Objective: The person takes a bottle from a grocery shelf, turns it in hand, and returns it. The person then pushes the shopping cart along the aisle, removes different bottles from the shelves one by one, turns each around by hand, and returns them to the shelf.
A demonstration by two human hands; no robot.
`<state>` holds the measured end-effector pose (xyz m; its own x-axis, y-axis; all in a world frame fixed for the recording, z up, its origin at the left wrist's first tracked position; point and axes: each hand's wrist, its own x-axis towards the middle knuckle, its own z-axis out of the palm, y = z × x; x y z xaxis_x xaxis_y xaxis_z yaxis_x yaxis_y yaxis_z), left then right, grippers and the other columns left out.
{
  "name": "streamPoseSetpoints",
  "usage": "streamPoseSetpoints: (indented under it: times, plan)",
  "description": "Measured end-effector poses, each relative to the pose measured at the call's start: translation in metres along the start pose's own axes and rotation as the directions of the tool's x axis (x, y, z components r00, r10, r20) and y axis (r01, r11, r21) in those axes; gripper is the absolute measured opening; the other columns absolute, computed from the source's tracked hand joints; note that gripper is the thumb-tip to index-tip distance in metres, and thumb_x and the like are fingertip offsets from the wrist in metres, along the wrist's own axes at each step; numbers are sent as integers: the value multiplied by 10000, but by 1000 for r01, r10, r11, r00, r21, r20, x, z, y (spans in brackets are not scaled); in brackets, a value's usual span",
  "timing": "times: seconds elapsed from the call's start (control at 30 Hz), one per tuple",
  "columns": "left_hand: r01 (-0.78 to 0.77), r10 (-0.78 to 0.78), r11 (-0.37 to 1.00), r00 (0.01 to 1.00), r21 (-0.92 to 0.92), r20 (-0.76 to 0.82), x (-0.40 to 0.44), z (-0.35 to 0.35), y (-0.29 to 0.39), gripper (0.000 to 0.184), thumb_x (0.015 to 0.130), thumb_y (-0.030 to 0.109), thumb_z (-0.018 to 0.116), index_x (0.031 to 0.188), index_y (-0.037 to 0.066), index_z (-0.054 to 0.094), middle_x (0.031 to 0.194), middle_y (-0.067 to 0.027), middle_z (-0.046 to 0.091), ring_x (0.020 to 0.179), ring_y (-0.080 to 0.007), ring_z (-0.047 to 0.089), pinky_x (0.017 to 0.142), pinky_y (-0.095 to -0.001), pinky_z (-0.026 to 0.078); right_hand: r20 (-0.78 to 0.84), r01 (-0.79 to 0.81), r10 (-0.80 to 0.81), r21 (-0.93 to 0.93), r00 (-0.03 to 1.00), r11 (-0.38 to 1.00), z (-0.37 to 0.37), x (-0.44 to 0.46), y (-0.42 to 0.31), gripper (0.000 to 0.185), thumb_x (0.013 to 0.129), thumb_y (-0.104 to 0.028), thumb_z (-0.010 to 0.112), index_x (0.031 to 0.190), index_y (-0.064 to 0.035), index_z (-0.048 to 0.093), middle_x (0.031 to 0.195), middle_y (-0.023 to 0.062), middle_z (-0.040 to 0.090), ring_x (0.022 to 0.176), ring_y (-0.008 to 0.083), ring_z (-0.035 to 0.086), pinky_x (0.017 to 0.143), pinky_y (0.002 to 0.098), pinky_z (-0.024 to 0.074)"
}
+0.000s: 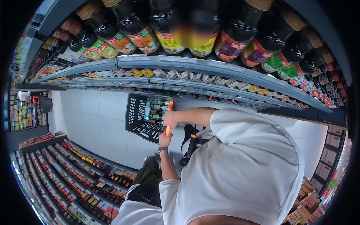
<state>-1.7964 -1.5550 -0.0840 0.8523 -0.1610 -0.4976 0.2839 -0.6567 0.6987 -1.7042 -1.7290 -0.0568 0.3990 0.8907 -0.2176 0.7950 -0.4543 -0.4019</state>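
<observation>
Black perforated plastic shopping basket (137, 112) beside grey metal shelving (176, 65), slim packed bottles (161, 107) inside, orange bar-like handle (170, 106) clasped in watch-wearing left hand (165, 140) and right hand (171, 119)

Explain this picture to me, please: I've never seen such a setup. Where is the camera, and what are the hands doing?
There is no machine here, just a person's bare hands. The single picture comes from a camera on their head, looking down; the scene looks strongly curved. The white shirt is the wearer's. The right hand and left hand both grip the orange handle of a dark basket. A band circles the left wrist. Packaged goods lie in the basket, too small to name surely. Around them are a pale tiled floor and shelves with dark bottles.
</observation>
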Motion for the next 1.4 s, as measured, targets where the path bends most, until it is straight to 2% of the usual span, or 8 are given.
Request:
streamPoseSetpoints:
  times: [0.3,0.4,0.5,0.6,0.87,1.1,1.27,1.4]
  plan:
    - [-7,17,998,989,-69,148,-36,64,-13,171,700,147,598,706,-24,603,542,-99,554,507,-182,539,517,-330,421,-78,-71,75,52,994,996,39,-76,-36,151,595,-212,603,704,-112,637,685,102,634,710,309,632,625,437,489]
    - [-32,34,999,995,-29,90,-47,91,-7,176,710,152,586,684,-22,590,531,-115,558,480,-197,535,496,-342,417,-79,-114,116,30,990,993,50,-100,-46,151,572,-206,612,688,-115,644,679,91,634,703,300,631,625,437,481]
    - [0,5,999,992,-38,124,-57,116,-8,177,707,150,584,658,-20,572,505,-91,535,454,-180,516,467,-338,400,-63,-152,153,20,986,988,59,-123,-56,158,571,-204,611,698,-120,652,687,92,638,706,300,631,629,436,481]
    - [77,-37,976,981,-202,192,-71,135,13,161,715,126,576,611,9,537,479,-17,483,412,-119,469,407,-292,355,-60,-168,168,2,984,986,63,-145,-59,163,572,-205,610,707,-127,658,690,95,639,710,299,630,633,438,481]
    - [123,-59,953,972,-278,228,-107,189,46,125,748,116,566,656,42,526,481,2,472,374,-93,452,363,-267,356,-70,-138,140,32,988,990,83,-209,-71,146,591,-209,607,696,-126,664,704,95,648,727,290,636,643,437,485]
    - [159,-121,959,978,-235,169,-128,238,68,92,746,128,574,726,39,567,498,10,482,393,-90,456,374,-270,360,66,-109,113,-65,991,992,89,-258,-79,174,633,-244,644,771,-142,673,779,61,663,791,255,638,727,410,463]
    - [129,-112,980,987,-149,116,-149,267,81,100,749,123,580,786,32,599,501,16,486,412,-79,457,383,-259,357,35,-96,99,-85,995,992,114,-285,-82,174,670,-280,650,798,-165,669,812,39,659,841,237,626,774,401,429]
    - [77,-63,990,991,-118,121,-162,290,88,119,754,107,552,675,18,547,493,-8,464,370,-99,448,353,-266,359,15,-125,129,-180,991,976,121,-314,-93,173,689,-242,635,836,-153,657,850,37,648,904,236,600,771,408,428]
